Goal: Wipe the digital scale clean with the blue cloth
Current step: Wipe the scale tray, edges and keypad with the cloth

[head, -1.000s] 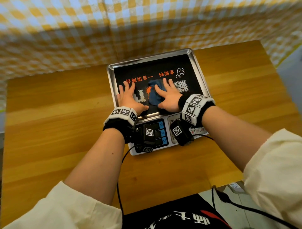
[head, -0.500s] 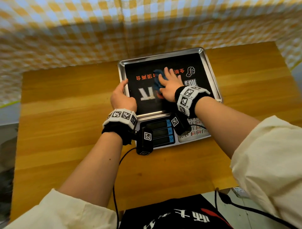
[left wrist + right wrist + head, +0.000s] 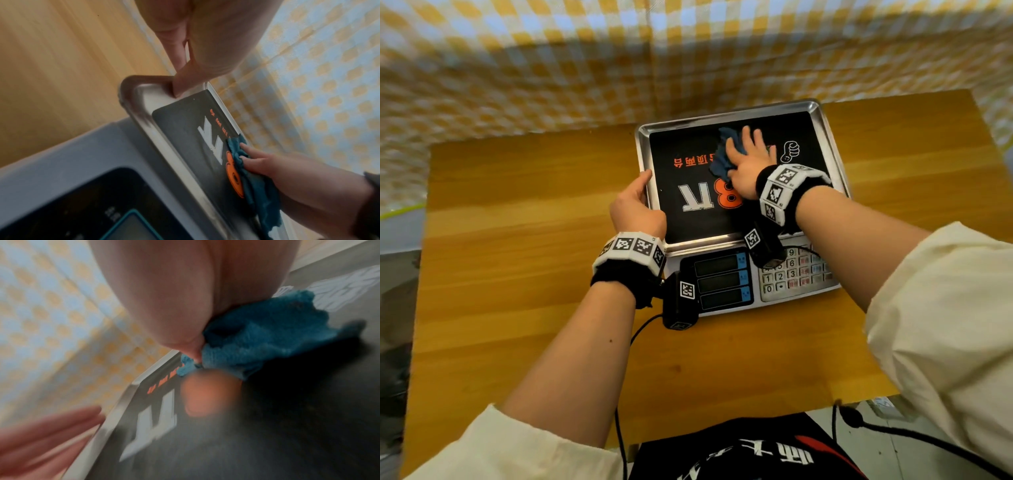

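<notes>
Hands work a digital scale (image 3: pixel 726 270) at centre frame on a wooden worktop (image 3: pixel 517 274). Right hand (image 3: pixel 748 168), fingers straight, presses the blue cloth (image 3: pixel 720 161) onto its upper tray; left hand (image 3: pixel 635 209) grips the rim. Overlapping, flat-pressed strokes should clean best.

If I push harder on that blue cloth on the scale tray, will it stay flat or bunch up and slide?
The blue cloth already lies crumpled in folds under the right hand, so it is probably floppy and would bunch further. The tray's black surface looks smooth, so the cloth likely slides easily. The left hand grips the tray's edge, which probably keeps the scale from shifting.
</notes>
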